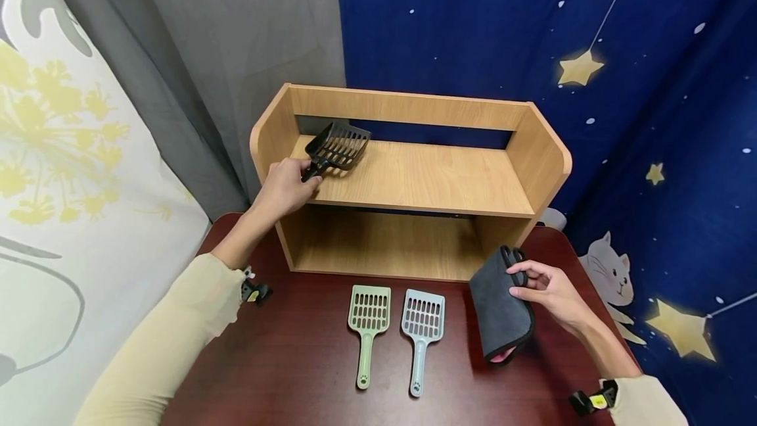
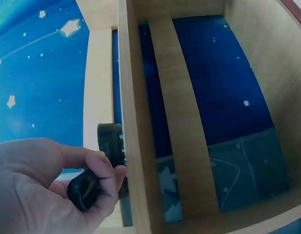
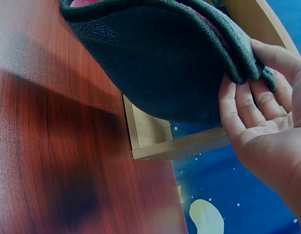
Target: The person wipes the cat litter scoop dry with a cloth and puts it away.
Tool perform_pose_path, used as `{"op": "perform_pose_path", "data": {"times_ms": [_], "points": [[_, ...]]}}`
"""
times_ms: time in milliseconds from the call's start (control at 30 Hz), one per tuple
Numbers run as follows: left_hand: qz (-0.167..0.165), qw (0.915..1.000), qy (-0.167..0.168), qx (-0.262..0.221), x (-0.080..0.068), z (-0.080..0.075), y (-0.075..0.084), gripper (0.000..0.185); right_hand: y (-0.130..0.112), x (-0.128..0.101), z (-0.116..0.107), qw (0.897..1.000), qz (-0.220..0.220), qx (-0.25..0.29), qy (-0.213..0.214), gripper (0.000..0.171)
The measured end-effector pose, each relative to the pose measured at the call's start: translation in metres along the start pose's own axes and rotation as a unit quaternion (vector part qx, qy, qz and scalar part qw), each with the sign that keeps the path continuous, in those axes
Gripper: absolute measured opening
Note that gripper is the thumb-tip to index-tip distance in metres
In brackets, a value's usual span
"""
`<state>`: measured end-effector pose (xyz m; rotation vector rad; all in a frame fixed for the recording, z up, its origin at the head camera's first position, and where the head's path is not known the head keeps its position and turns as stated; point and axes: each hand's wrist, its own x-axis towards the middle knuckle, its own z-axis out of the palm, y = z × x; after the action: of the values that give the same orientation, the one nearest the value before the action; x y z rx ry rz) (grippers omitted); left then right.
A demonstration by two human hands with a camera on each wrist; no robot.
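Note:
A black slotted litter scoop [image 1: 342, 146] is at the left end of the wooden shelf's upper board, its handle gripped by my left hand [image 1: 286, 184]. In the left wrist view, the fingers of that hand [image 2: 58, 180] curl round the dark handle [image 2: 84, 189]. My right hand [image 1: 547, 291] pinches the edge of a folded dark grey cloth [image 1: 499, 307] with black trim and a bit of pink inside. The right wrist view shows the cloth [image 3: 155, 63] hanging from the thumb and fingers of this hand [image 3: 267, 107], over the table by the shelf's right end.
A two-tier wooden shelf [image 1: 426, 176] stands at the back of the dark red table [image 1: 296, 360]. In front of it lie a green litter scoop [image 1: 365, 340] and a light blue litter scoop [image 1: 418, 347]. Curtains [image 1: 449, 31] hang behind.

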<state>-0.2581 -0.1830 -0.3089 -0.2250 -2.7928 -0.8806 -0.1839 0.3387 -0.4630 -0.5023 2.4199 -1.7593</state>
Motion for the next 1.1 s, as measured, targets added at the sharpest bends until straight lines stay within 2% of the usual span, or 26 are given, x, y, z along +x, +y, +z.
{"op": "perform_pose_path", "data": {"times_ms": [100,333,500,633,900,1100], "points": [[-0.008,1.0,0.001,-0.001,0.005,0.003,-0.002,0.019,0.002,0.0,0.0,1.0,0.004,-0.002,0.003,0.033],[-0.039,0.9988,-0.018,-0.024,0.016,0.009,-0.003,0.047,0.009,0.002,0.0,1.0,0.015,-0.006,0.008,0.034],[-0.074,0.9949,-0.035,-0.059,0.023,0.012,0.0,0.053,0.011,0.003,0.001,1.0,0.012,-0.001,0.003,0.035],[-0.089,0.9926,-0.046,-0.07,0.026,0.016,0.005,0.058,0.011,0.004,0.002,1.0,0.008,0.003,0.002,0.035],[-0.054,0.9959,-0.034,-0.063,0.026,0.024,0.01,0.058,0.009,0.005,0.004,1.0,0.007,0.003,-0.005,0.036],[-0.043,0.9972,-0.022,-0.057,0.022,0.026,0.008,0.054,0.006,0.007,0.004,1.0,0.016,-0.001,-0.006,0.036]]}}
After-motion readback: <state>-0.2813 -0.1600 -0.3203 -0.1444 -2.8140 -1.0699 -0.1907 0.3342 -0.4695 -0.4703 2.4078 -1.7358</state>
